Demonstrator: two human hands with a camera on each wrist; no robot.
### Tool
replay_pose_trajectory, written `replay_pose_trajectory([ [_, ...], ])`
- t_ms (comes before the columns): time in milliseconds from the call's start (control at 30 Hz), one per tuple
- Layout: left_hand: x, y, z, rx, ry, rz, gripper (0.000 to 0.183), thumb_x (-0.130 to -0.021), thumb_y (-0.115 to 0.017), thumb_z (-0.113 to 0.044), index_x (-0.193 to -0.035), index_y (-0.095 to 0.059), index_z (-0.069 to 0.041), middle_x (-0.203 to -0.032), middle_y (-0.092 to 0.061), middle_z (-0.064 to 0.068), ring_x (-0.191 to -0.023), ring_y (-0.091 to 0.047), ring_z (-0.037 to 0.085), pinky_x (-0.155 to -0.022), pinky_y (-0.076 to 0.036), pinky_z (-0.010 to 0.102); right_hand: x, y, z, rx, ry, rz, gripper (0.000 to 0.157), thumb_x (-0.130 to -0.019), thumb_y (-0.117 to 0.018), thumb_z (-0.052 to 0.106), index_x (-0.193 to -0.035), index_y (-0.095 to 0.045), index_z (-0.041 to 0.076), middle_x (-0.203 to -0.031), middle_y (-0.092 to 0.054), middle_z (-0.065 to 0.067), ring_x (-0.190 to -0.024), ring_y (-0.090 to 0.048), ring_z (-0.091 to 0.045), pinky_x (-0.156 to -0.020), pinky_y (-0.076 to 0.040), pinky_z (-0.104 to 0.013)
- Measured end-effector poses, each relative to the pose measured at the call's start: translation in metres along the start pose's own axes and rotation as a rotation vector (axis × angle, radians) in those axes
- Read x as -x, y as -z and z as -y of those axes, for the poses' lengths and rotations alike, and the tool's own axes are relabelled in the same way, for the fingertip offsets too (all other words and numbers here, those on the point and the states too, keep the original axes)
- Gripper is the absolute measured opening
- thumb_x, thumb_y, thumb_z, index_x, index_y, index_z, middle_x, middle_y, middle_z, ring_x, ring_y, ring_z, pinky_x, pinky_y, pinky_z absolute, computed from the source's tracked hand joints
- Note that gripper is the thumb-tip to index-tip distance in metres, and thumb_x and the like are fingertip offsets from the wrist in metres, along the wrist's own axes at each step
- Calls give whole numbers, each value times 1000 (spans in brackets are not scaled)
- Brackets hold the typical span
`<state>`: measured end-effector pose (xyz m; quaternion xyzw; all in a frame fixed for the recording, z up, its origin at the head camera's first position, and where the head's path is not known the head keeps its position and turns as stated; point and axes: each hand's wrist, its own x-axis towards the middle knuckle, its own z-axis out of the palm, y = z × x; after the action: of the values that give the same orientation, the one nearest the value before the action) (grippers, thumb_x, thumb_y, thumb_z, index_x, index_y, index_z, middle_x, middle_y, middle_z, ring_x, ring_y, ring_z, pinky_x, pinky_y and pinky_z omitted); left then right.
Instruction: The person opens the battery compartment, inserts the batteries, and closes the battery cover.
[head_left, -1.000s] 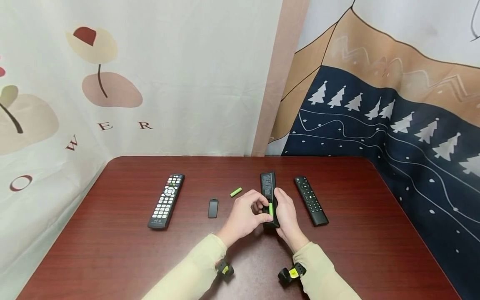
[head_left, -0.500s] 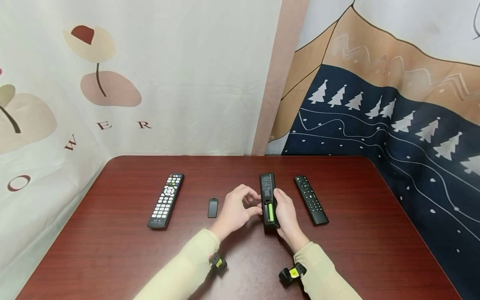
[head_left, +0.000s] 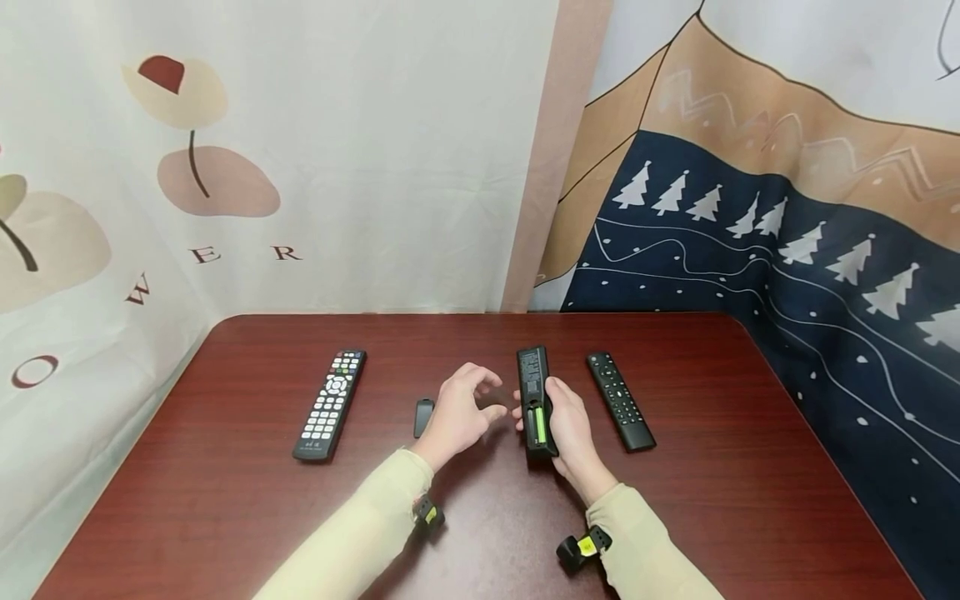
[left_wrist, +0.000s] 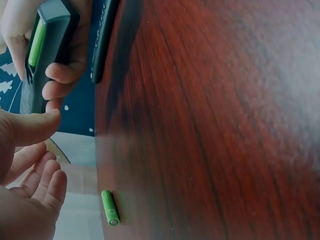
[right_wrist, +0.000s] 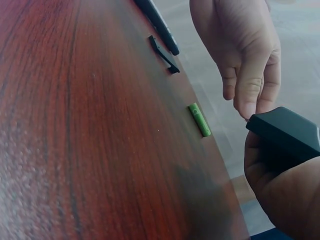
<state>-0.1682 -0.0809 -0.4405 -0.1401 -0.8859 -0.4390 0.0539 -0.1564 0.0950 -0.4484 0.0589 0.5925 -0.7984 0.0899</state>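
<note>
My right hand (head_left: 570, 421) grips a black remote control (head_left: 532, 367), its back facing up and its battery compartment uncovered. A green battery (head_left: 540, 423) lies in that compartment. To the left, my left hand (head_left: 457, 417) is apart from the remote, fingers loosely bent and thumb out, holding nothing. A second green battery (left_wrist: 111, 207) lies loose on the table in both wrist views; in the head view the left hand hides it. Just left of that hand lies a small dark battery cover (head_left: 423, 417), partly covered by it.
A black remote with white buttons (head_left: 330, 406) lies at the left of the red-brown table (head_left: 225, 500). Another black remote (head_left: 622, 402) lies right of the right hand. Printed curtains (head_left: 397, 167) hang behind the table's back edge.
The left hand has let go of the battery in the compartment and moved left, away from the held remote. The right hand has stayed nearly still with the remote.
</note>
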Motion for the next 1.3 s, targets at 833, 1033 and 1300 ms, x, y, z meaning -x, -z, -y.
replay_pose_trajectory([
  [833,-10,9,9,-158,31,-19,28,-85,-77,0,-113,-72,0,-112,-65,14,-105,-59,32,-90,-51,47,-1,0,-2,-30,-8,-9,43,-113,-25,25,-134,-49,-3,-111,-68,-22,-73,-69,-17,-65,-59,-31],
  [1033,-14,9,11,-227,55,7,30,-88,-75,-1,-117,-72,0,-117,-65,15,-112,-57,33,-96,-51,47,-1,0,-2,-34,-5,-8,43,-113,-25,25,-135,-49,-3,-111,-68,-22,-74,-69,-17,-65,-59,-32],
  [1300,-17,8,12,-272,104,79,34,-90,-72,-3,-124,-70,-1,-124,-63,15,-116,-55,33,-96,-51,47,-1,1,-1,-36,-6,-10,43,-113,-25,24,-135,-49,-3,-111,-68,-22,-73,-69,-17,-65,-59,-31],
])
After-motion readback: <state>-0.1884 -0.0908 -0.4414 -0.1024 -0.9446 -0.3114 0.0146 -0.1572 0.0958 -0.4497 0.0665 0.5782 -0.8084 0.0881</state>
